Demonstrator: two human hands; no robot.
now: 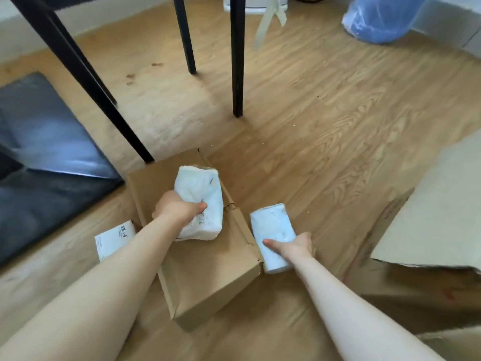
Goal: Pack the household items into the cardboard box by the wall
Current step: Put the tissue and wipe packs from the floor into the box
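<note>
My left hand [177, 208] grips a white soft tissue pack [201, 199] and holds it above a flat closed cardboard box [208, 277] lying on the wooden floor. My right hand [294, 246] is closed on a second, smaller white tissue pack [272, 227] just past the box's right edge, low over the floor. A small white printed carton [113, 239] lies on the floor to the left of the box, partly hidden behind my left forearm. A large cardboard box flap [429, 225] shows at the right edge.
Black chair legs [238, 74] stand on the floor beyond the box. A dark padded seat [46, 157] fills the left side. A blue plastic-wrapped bundle [382, 19] and a white object [255, 6] stand at the far wall.
</note>
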